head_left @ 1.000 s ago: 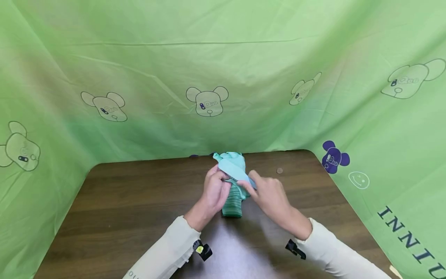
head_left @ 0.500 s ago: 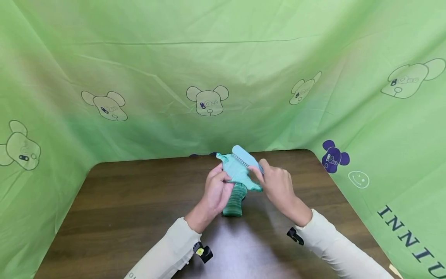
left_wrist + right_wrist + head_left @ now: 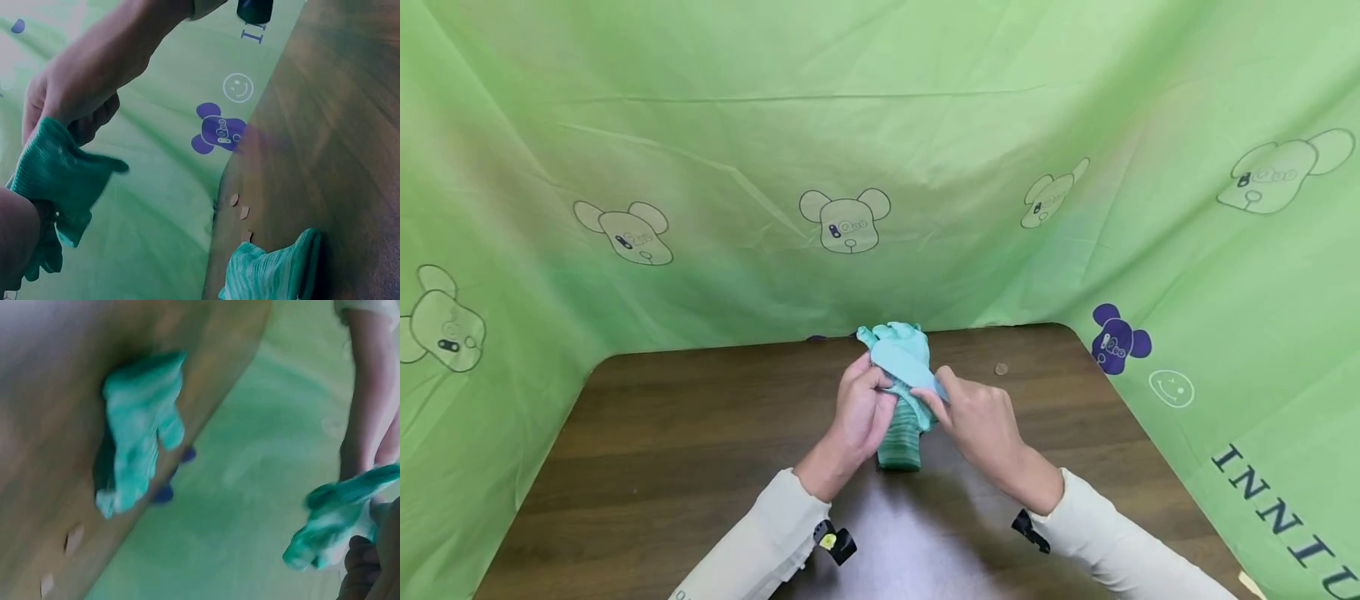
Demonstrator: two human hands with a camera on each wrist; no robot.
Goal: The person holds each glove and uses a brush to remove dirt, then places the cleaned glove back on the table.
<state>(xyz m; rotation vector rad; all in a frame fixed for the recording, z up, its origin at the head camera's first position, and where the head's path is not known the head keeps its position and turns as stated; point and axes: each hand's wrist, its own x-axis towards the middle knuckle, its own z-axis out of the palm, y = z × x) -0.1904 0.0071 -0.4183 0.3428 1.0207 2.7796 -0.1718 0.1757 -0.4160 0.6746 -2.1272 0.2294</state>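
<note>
My left hand (image 3: 865, 408) grips a green knitted glove (image 3: 906, 333) above the table, with its fingers hanging toward the back. Across the glove lies a light-blue brush (image 3: 901, 365), its smooth back facing up and its bristles hidden underneath. My right hand (image 3: 981, 421) holds the brush handle, thumb and fingers around it. A second green glove (image 3: 134, 428) lies on the table below; in the head view only its striped cuff (image 3: 898, 446) shows plainly. The held glove (image 3: 59, 178) hangs between both hands in the left wrist view.
Several small brownish pieces lie on the wooden table (image 3: 700, 450), one brown piece (image 3: 1001, 369) toward the back right. A green printed cloth (image 3: 850, 150) surrounds the back and sides. Black straps (image 3: 837, 542) hang at both wrists.
The brush lifted toward the upper right with its bristles showing, then came back down-left across the glove. The held glove shifted and tilted with it; my left hand stayed nearly in place.
</note>
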